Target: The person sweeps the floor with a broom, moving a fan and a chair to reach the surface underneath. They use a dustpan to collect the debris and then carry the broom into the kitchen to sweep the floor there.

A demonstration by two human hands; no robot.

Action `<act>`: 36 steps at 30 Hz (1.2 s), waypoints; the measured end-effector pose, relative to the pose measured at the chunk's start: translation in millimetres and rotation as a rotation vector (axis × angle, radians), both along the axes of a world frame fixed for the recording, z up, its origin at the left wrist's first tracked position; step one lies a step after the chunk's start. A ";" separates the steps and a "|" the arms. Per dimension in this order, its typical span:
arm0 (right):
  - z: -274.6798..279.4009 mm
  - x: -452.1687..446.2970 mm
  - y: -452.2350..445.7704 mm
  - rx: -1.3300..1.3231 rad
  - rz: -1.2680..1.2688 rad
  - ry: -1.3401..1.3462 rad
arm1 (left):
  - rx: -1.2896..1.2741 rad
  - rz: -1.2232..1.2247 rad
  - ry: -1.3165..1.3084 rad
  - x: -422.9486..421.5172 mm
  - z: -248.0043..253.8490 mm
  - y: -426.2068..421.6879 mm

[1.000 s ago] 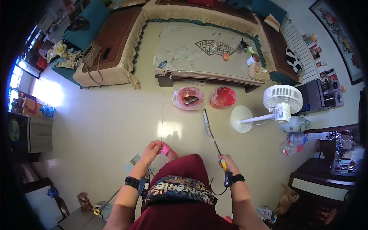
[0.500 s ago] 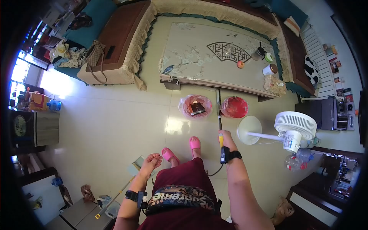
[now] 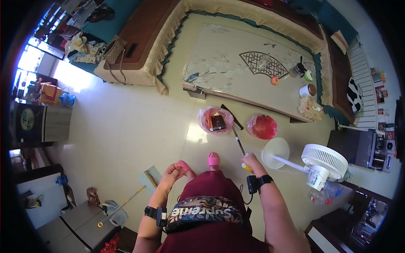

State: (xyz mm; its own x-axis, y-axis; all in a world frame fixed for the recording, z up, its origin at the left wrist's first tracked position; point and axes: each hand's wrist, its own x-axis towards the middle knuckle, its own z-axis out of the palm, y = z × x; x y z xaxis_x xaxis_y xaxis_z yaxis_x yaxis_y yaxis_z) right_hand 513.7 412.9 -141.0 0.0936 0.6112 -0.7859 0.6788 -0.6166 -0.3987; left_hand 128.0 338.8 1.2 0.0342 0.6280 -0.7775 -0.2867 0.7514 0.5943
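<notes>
A long-handled tool (image 3: 239,142) is seen just right of mid-frame, its dark, narrow head (image 3: 232,117) placed on the floor between the pink-bagged bin (image 3: 203,122) and the red bin (image 3: 265,127). The shaft's long axis is angled from the right hand (image 3: 252,162) toward the upper left; the head is slanted across it, upper left to lower right. The yellow grip (image 3: 247,168) is wrapped by the right hand, fingers closed, so that hand is the nearer one. The head lies ahead of it and slightly left; from the left hand (image 3: 171,175), it lies up and to the right.

The left hand is held off the tool, fingers curled in; whether anything is pinched cannot be told. A dark box (image 3: 217,122) is held in the pink-bagged bin. Below both bins, pink slippers (image 3: 214,160) are worn. A white fan (image 3: 324,162) is stood at right, its base near the right hand. A low table (image 3: 219,74) is set above the bins; a second long-handled tool (image 3: 131,199) is laid at lower left.
</notes>
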 end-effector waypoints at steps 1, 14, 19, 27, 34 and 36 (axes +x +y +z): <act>2.9 -2.3 7.3 -0.027 0.100 -0.043 | 0.004 0.006 0.009 -0.2 2.1 0.4; 32.3 -27.2 20.1 -0.076 0.346 0.051 | -0.059 0.130 0.064 -10.7 -1.9 -25.0; 47.9 -22.3 38.5 0.004 0.319 -0.046 | -0.074 0.216 0.089 -20.4 3.6 -41.4; -15.3 -34.0 84.1 0.100 0.128 -0.075 | -0.078 0.317 0.138 -26.3 26.8 -54.1; 17.9 -34.8 46.3 -0.071 0.439 -0.114 | -0.052 0.325 0.168 -24.4 38.2 -38.6; 42.5 -21.0 28.7 -0.103 0.506 -0.134 | -0.015 0.325 0.145 -22.9 35.5 -31.3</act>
State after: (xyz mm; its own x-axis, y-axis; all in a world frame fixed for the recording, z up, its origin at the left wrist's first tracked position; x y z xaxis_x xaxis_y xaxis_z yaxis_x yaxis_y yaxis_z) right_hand 492.7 441.6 -98.5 -0.0892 0.5264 -0.8456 0.9424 -0.2303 -0.2427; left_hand 105.2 307.5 36.7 -0.2769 0.5764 -0.7688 -0.4263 0.6434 0.6359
